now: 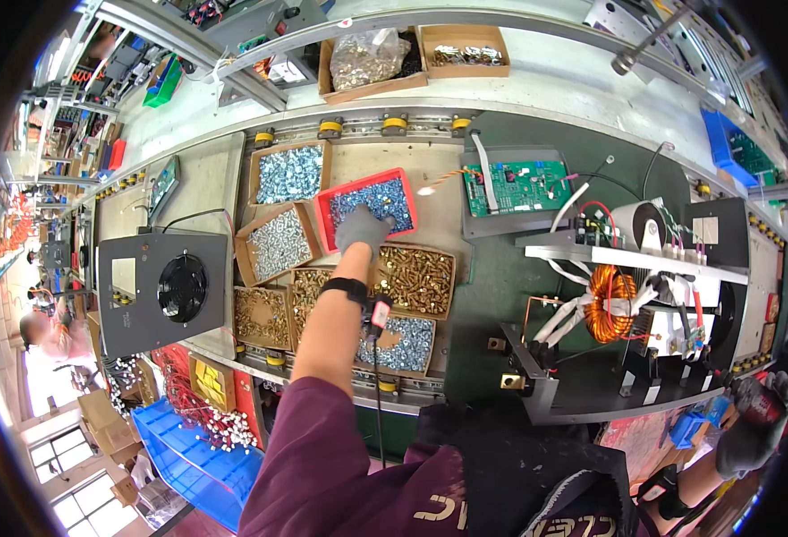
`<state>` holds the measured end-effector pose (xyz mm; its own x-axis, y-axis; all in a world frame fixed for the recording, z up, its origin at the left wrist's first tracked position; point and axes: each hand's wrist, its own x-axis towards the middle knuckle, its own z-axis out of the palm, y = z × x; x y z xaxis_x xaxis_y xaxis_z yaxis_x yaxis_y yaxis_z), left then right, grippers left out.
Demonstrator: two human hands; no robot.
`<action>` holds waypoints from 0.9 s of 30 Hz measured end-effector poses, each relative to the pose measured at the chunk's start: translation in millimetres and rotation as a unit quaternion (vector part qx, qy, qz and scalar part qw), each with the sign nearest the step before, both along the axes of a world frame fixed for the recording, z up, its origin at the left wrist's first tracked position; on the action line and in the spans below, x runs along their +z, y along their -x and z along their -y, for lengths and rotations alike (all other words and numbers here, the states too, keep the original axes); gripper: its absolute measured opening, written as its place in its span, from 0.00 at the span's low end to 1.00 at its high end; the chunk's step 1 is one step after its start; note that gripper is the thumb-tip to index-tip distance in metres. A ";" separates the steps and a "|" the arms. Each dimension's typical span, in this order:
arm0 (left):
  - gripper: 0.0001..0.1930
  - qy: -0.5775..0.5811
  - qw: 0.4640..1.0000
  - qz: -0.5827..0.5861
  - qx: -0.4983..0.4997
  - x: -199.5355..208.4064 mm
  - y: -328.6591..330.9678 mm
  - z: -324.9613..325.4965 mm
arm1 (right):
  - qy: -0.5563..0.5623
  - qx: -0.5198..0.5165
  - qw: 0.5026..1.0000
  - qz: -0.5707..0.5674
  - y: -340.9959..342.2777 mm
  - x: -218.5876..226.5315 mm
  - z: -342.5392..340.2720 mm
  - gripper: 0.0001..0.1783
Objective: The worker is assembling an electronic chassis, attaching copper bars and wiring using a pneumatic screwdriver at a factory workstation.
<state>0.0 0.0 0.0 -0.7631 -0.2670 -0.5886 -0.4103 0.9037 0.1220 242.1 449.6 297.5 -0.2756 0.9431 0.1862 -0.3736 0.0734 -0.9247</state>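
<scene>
Left hand [363,228], gloved, dipped into red tray [322,210] of silvery screws [385,199] (grip itself hidden; right hand [756,421] clenched on dark tool at far edge): likely spill into neighbouring brass-screw box [416,277], caused by overfull pinch.

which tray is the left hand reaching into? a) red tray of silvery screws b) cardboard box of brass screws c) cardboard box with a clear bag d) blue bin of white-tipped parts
a: the gloved left hand rests on the silvery screws inside the red tray, beyond the brass-screw boxes.
</scene>
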 end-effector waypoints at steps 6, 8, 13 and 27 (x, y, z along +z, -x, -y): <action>0.15 -0.015 0.991 -0.134 0.019 -46.4 8.4 30.2 | -0.095 0.373 0.923 0.023 -19.7 1.1 -24.9 0.25; 0.13 -0.185 0.964 -0.124 0.145 -51.7 5.5 43.9 | -0.125 0.327 0.936 0.042 -12.9 0.4 -8.8 0.26; 0.09 -0.776 0.524 -0.114 0.334 -25.6 -23.8 69.8 | -0.172 0.315 0.932 0.061 -1.8 7.9 27.6 0.31; 0.22 -0.783 0.561 0.000 0.269 208.1 -240.5 -89.5 | -0.103 0.634 0.704 -0.302 28.2 5.0 172.4 0.23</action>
